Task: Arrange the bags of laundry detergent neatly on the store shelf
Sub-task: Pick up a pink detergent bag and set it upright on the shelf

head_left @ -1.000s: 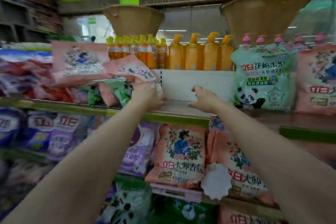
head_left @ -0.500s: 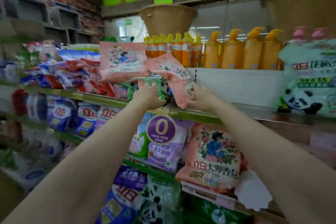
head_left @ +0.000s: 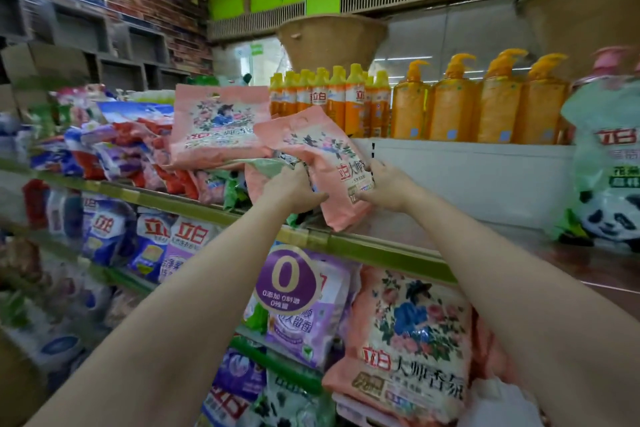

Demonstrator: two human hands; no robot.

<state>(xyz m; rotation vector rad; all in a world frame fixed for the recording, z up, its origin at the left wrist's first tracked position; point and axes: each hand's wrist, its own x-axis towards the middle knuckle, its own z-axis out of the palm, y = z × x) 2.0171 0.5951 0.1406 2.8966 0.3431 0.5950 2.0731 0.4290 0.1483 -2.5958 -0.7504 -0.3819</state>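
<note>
A pink detergent bag with a flower print leans tilted over the upper shelf, held between both hands. My left hand grips its left side, where green-and-white bags lie under it. My right hand grips its lower right edge. Behind it another pink bag stands upright on a heap of mixed bags.
Orange pump bottles line a white riser at the back. A green panda bag stands at the right. Bare shelf lies between it and my hands. Lower shelves hold purple, blue and pink bags. A straw basket sits above.
My right hand has left the bare shelf and taken hold of the pink bag's right edge. Both hands now hold it. The view has swung left.
</note>
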